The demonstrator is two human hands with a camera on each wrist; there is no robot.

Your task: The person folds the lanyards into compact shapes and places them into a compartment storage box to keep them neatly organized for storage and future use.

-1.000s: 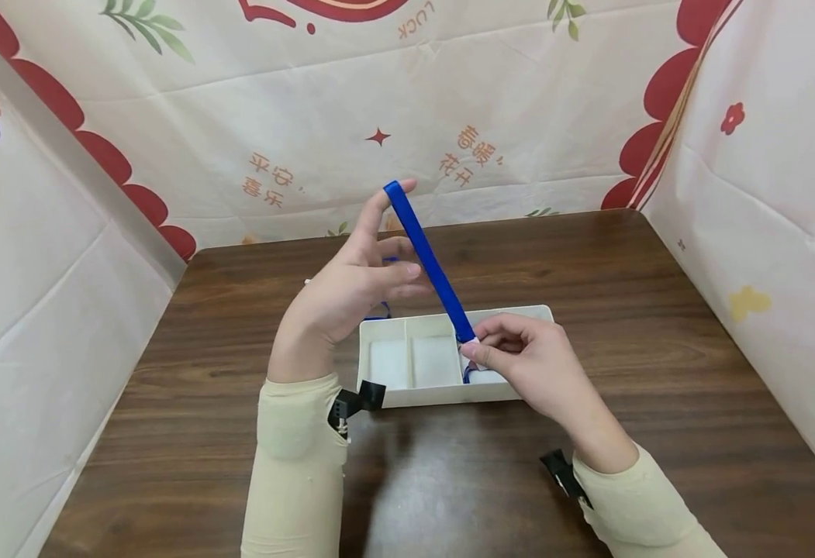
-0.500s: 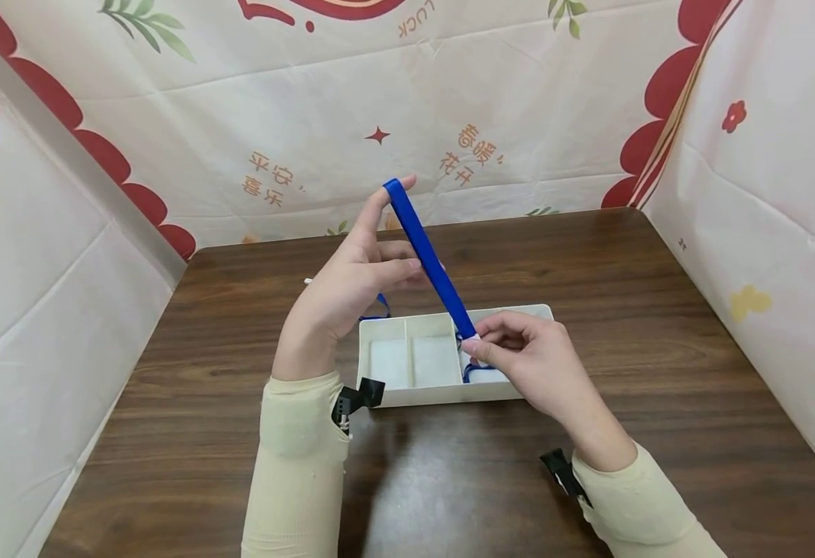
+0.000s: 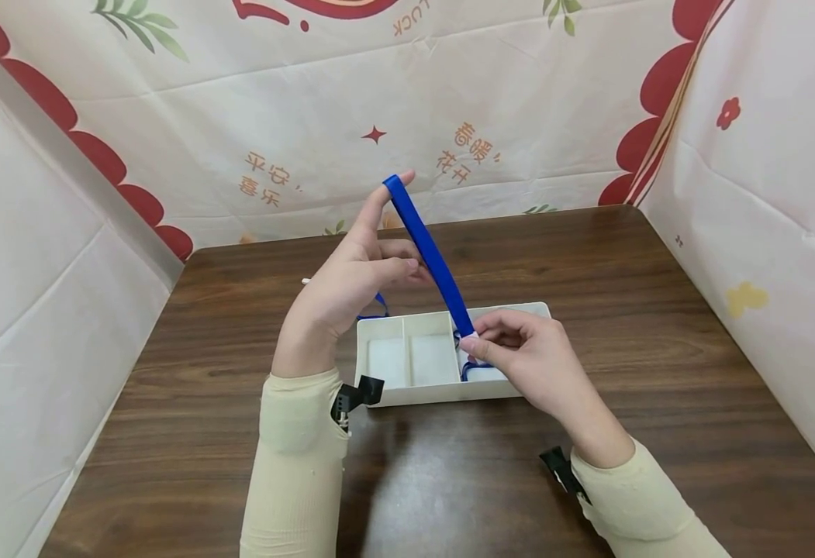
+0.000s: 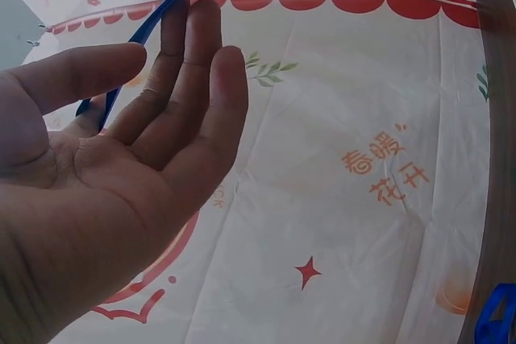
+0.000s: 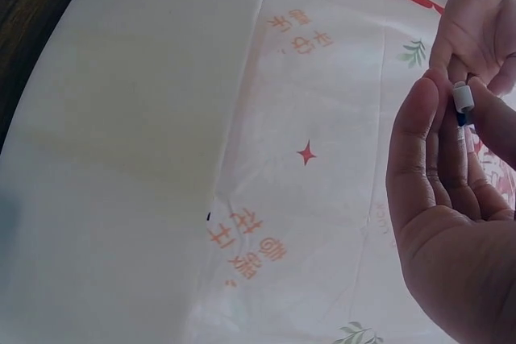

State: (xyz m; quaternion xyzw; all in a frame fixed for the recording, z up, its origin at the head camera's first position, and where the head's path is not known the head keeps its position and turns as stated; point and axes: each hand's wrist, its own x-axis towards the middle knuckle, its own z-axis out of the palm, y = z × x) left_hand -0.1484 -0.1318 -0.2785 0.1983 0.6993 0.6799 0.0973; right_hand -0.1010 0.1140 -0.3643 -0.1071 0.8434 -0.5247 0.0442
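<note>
The blue strap [image 3: 432, 254] stays stretched, suggesting a steady hold. The left hand [image 3: 353, 284], index straight, carries its eleven-o'clock end; the right hand [image 3: 531, 355] pinches the white five-o'clock end [image 5: 463, 97].

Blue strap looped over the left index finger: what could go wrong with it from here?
The blue strap might slide off the index finger of the left hand, being apparently just looped over it. If the right hand loosens its pinch on the small white piece, that end may drop into the tray. The thin blue cord in the tray might also snag.
</note>
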